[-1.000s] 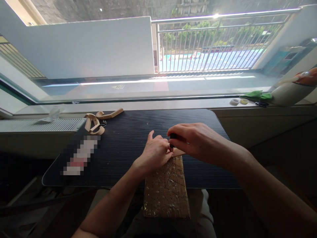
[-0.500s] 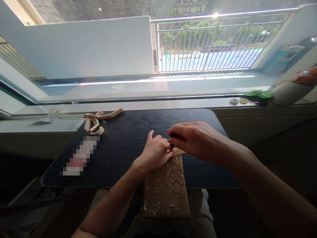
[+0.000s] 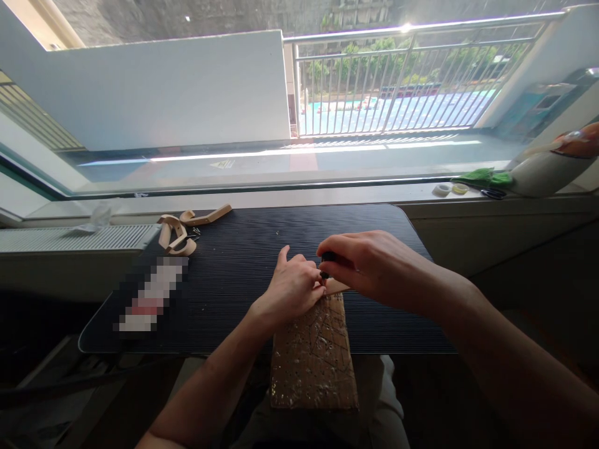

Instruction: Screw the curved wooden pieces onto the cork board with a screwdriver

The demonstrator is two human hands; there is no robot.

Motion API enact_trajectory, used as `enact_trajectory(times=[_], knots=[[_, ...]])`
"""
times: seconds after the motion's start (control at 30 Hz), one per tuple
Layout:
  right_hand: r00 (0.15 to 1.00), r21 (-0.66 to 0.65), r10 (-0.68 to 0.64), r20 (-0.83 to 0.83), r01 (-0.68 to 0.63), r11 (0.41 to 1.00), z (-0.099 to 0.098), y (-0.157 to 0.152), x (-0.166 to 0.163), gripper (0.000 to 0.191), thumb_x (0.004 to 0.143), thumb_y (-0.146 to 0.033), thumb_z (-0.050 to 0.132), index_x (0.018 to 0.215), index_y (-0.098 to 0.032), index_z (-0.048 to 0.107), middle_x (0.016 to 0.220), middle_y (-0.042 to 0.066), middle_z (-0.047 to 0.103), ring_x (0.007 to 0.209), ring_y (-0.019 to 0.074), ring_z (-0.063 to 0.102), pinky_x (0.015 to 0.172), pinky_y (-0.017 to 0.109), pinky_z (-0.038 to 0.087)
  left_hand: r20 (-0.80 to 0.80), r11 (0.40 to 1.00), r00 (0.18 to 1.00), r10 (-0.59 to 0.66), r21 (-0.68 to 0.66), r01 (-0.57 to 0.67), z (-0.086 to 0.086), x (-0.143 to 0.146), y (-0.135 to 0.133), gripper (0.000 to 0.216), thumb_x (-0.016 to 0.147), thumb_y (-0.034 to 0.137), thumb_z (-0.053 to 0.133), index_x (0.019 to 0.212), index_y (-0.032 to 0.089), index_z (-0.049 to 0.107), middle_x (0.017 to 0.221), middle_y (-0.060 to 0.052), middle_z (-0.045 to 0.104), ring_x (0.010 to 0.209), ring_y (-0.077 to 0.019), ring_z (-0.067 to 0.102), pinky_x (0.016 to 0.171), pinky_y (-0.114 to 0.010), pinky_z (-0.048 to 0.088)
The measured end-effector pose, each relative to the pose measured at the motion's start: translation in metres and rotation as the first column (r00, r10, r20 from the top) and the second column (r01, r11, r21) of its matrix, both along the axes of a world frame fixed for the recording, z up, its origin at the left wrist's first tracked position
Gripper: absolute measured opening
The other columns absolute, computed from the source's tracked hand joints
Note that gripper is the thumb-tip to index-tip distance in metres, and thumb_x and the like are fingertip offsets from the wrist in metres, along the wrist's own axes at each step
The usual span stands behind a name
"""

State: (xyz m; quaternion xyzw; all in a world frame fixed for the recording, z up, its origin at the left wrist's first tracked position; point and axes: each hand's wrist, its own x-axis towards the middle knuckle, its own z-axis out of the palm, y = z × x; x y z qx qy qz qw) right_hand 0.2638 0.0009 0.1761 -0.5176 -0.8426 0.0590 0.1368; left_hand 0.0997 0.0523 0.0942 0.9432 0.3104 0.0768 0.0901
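At the table's [image 3: 243, 249] near edge, the left hand [image 3: 290, 290] presses flat on the cardboard sheet [image 3: 313, 355] overhanging it — the right hand [image 3: 369, 265] pinches a small dark tool [image 3: 326, 257] just above the sheet's far end

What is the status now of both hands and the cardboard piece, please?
Left hand pressing on cardboard piece. Right hand pinching small dark tool at its top edge. Tan curved strips lie far left, apart.
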Motion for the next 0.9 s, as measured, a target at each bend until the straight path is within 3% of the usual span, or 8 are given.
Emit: enact_trajectory(times=[0.13, 0.27, 0.4, 0.53, 0.9], knots=[[0.998, 0.002, -0.051, 0.020, 0.051, 0.999, -0.001, -0.001, 0.000, 0.021, 0.088, -0.037, 0.046, 0.091, -0.020, 0.058, 0.065, -0.001, 0.059, 0.057, 0.0124, 0.050, 0.053, 0.025, 0.024, -0.008, 1.000, 1.000, -0.005, 0.000, 0.005, 0.000, 0.000, 0.000, 0.024, 0.086, 0.034, 0.046, 0.083, 0.024, 0.068, 0.084, -0.002, 0.067, 0.098, -0.0223, 0.053, 0.104, -0.058, 0.014], [0.999, 0.024, 0.020, -0.042, -0.019, 1.000, -0.001, -0.002, -0.003, 0.018, 0.086, -0.030, 0.050, 0.099, -0.021, 0.058, 0.084, 0.001, 0.062, 0.071, 0.0132, 0.054, 0.057, 0.024, 0.029, 0.019, 1.000, 1.000, 0.003, 0.007, -0.003, -0.001, 0.001, 0.000, 0.024, 0.085, 0.037, 0.047, 0.089, 0.023, 0.067, 0.087, -0.004, 0.066, 0.099, -0.0232, 0.052, 0.104, -0.057, 0.015], [0.990, 0.001, 0.070, -0.126, -0.070, 0.998, -0.013, 0.000, -0.003, 0.018, 0.089, -0.023, 0.044, 0.099, -0.020, 0.058, 0.090, 0.003, 0.062, 0.083, 0.0141, 0.055, 0.066, 0.023, 0.032, 0.025, 1.000, 1.000, 0.003, -0.006, -0.003, -0.001, 0.001, 0.000, 0.024, 0.085, 0.033, 0.048, 0.073, 0.022, 0.066, 0.082, -0.002, 0.066, 0.096, -0.0217, 0.053, 0.104, -0.058, 0.014], [0.990, -0.028, -0.008, -0.140, 0.004, 1.000, -0.024, 0.001, 0.003, 0.018, 0.090, -0.026, 0.042, 0.102, -0.020, 0.055, 0.087, 0.002, 0.063, 0.076, 0.0137, 0.055, 0.062, 0.023, 0.032, 0.017, 0.999, 1.000, -0.009, -0.033, 0.010, 0.002, 0.000, 0.000, 0.018, 0.081, 0.030, 0.053, 0.069, 0.022, 0.064, 0.074, 0.000, 0.063, 0.091, -0.0195, 0.054, 0.105, -0.058, 0.013], [0.997, -0.089, -0.016, -0.073, 0.009, 0.996, -0.023, -0.002, 0.000, 0.010, 0.089, -0.024, 0.041, 0.091, -0.019, 0.050, 0.074, 0.000, 0.058, 0.061, 0.0114, 0.048, 0.055, 0.024, 0.026, -0.005, 0.998, 0.999, -0.044, -0.033, 0.043, 0.006, 0.000, 0.000, 0.018, 0.079, 0.026, 0.055, 0.064, 0.020, 0.062, 0.078, -0.001, 0.062, 0.092, -0.0199, 0.053, 0.105, -0.058, 0.014]])
